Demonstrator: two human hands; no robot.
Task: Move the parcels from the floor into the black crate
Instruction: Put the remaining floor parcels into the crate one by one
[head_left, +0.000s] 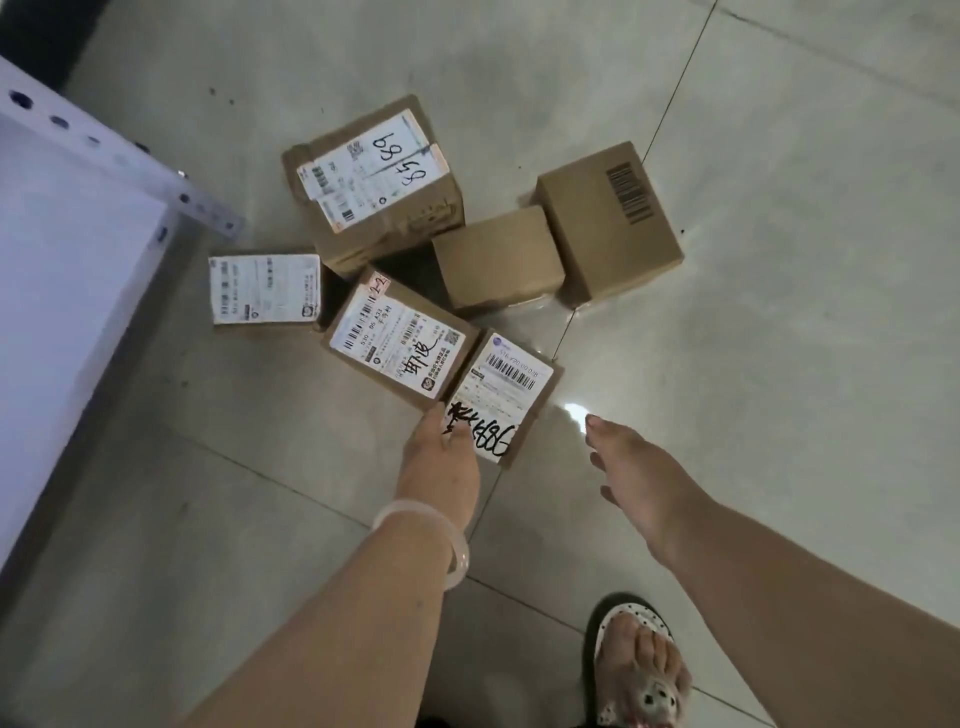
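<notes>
- You're looking down at six parcels sitting on the floor (779, 364), bunched in one loose cluster beside the white shelf (78, 260). None is showing as moved, and the black crate isn't appearing in view at all.
- So I'm judging this as the opening stretch: every parcel in sight is waiting for its trip, which is leaving six lifts to do.
- Running through them: the tall parcel (379, 187) is standing at the far side and the flat parcel (265, 288) is lying nearest the shelf. The middle parcel (400, 343) is sitting right against the near parcel (511, 395). Off to the right, the plain parcel (496, 257) is tucking up against the barcode parcel (608, 223).
- Your left hand (439, 462) is landing on the near parcel at its closest corner, fingertips lying over the scribbled label. The bangle (431, 540) is riding on that wrist.
- Whether that hand is pinching the corner or only touching it, I cannot tell; the hand is hiding its own grip.
- Your right hand (634, 478) is hanging just beside the same parcel's right edge, apart from it, fingers straight and carrying nothing.
- The two hands are sitting apart, one either side of the near parcel, so I'm reading this as you going for a two-handed pick-up.
- Your sandal (634, 670) is planting down behind your hands, well back from the pile.
</notes>
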